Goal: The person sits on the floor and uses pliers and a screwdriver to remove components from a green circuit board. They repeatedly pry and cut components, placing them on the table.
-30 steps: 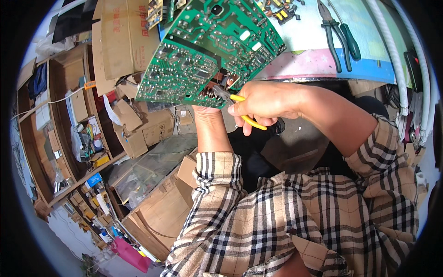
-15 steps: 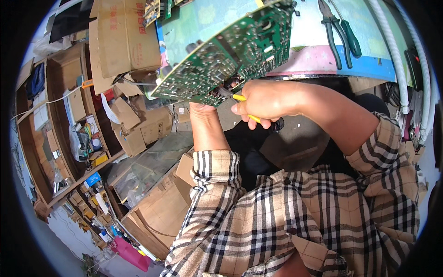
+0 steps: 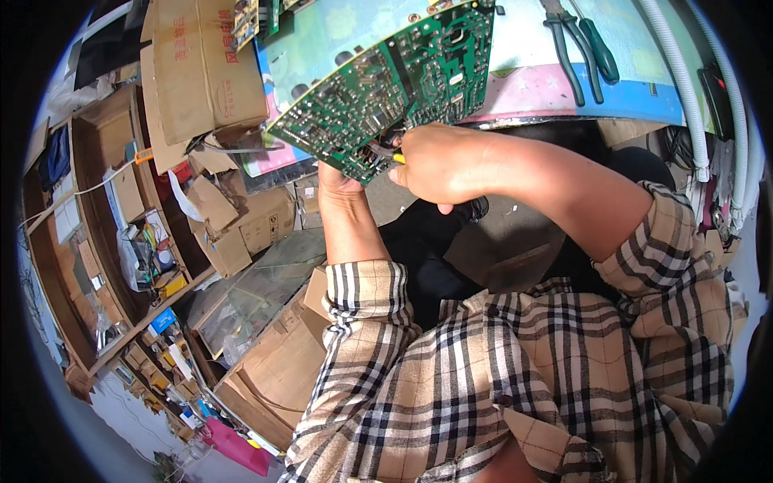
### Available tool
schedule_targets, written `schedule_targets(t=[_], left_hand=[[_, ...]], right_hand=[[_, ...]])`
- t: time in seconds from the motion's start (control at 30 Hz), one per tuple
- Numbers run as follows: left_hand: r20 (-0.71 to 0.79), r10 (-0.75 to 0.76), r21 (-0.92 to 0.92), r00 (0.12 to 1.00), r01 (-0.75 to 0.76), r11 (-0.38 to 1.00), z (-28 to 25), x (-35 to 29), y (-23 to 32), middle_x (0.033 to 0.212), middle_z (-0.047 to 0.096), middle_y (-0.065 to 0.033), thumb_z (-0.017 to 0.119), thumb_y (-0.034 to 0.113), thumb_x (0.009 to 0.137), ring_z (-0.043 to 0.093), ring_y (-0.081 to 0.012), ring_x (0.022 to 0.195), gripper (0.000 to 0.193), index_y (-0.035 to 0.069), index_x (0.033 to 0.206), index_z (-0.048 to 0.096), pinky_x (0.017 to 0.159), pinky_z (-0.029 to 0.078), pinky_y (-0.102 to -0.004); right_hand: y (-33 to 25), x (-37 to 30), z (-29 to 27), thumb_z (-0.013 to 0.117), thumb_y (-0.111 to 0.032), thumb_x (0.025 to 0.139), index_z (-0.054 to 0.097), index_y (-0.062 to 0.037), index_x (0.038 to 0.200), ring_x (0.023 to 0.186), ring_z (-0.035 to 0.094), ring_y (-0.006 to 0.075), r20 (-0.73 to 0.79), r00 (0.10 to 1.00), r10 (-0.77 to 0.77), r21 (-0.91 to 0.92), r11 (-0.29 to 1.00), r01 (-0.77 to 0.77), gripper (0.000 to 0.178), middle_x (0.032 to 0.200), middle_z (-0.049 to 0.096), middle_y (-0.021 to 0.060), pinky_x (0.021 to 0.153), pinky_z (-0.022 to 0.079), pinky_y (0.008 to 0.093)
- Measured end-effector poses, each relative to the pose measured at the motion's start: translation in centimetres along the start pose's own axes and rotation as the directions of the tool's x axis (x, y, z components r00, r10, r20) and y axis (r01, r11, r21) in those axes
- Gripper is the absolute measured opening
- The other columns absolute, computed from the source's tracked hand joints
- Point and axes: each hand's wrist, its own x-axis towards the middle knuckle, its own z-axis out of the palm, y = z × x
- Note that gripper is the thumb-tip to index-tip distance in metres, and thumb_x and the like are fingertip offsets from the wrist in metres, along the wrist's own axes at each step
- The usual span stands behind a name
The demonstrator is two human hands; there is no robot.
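3 o'clock off circuit board (image 3: 378, 97): table edge (image 3: 555, 117) | 9 o'clock: cardboard box (image 3: 193, 80) | left hand (image 3: 340, 179) grips board | right hand (image 3: 443, 163) grips yellow-handled pliers (image 3: 399, 159)

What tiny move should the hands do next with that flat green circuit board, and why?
Perhaps the left hand, partly hidden behind the flat green circuit board, should tilt its face up a little. The right hand holds yellow-handled metal pliers near the board's lower edge, but what their tip touches is hard to see.
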Motion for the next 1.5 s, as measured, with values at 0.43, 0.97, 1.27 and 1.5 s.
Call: schedule_targets(t=[0.43,0.97,1.27,1.5], left_hand=[[-0.090,-0.013,0.033,0.996,0.016,0.999,-0.4,0.2,0.2,0.108,0.065,-0.0138,0.061,0.024,0.089,0.061,-0.0291,0.099,0.035,0.000,0.114,0.061,0.087,0.051,-0.0430],[-0.022,0.104,0.097,0.994,-0.101,0.990,1.1,-0.2,0.2,0.107,0.064,-0.0167,0.053,0.035,0.093,0.064,-0.0289,0.091,0.041,0.001,0.117,0.058,0.077,0.054,-0.0428],[-0.024,0.141,-0.140,0.990,-0.143,0.980,1.1,0.3,0.1,0.103,0.059,-0.0228,0.055,0.045,0.091,0.064,-0.0327,0.084,0.058,-0.003,0.123,0.050,0.065,0.057,-0.0414],[0.038,0.148,-0.092,0.988,-0.144,0.985,1.1,1.6,0.2,0.108,0.058,-0.0231,0.055,0.045,0.091,0.062,-0.0327,0.085,0.055,0.000,0.123,0.052,0.067,0.056,-0.0414]], right_hand=[[0.2,1.2,0.4,0.053,-0.025,0.094,0.063,0.0096,0.091,0.086,0.065,0.0388,-0.120,0.993,-0.003,-0.009,1.000,0.002,0.036,0.084,0.066,0.0257,0.079,0.051,0.0457],[1.5,2.8,1.6,0.055,-0.028,0.094,0.061,-0.0017,0.075,0.063,0.062,0.0192,-0.098,0.989,-0.114,0.388,0.910,0.143,0.033,0.069,0.063,0.0104,0.060,0.048,0.0342],[1.8,3.2,3.1,0.050,-0.029,0.098,0.054,-0.0051,0.073,0.043,0.041,0.0083,0.038,0.957,-0.289,0.882,0.459,0.103,0.035,0.061,0.055,0.0072,0.045,0.034,0.0243],[1.6,2.9,1.7,0.049,-0.030,0.099,0.057,-0.0015,0.081,0.065,0.059,0.0123,-0.126,0.955,-0.268,0.503,0.812,0.294,0.034,0.071,0.059,0.0035,0.060,0.047,0.0291]])
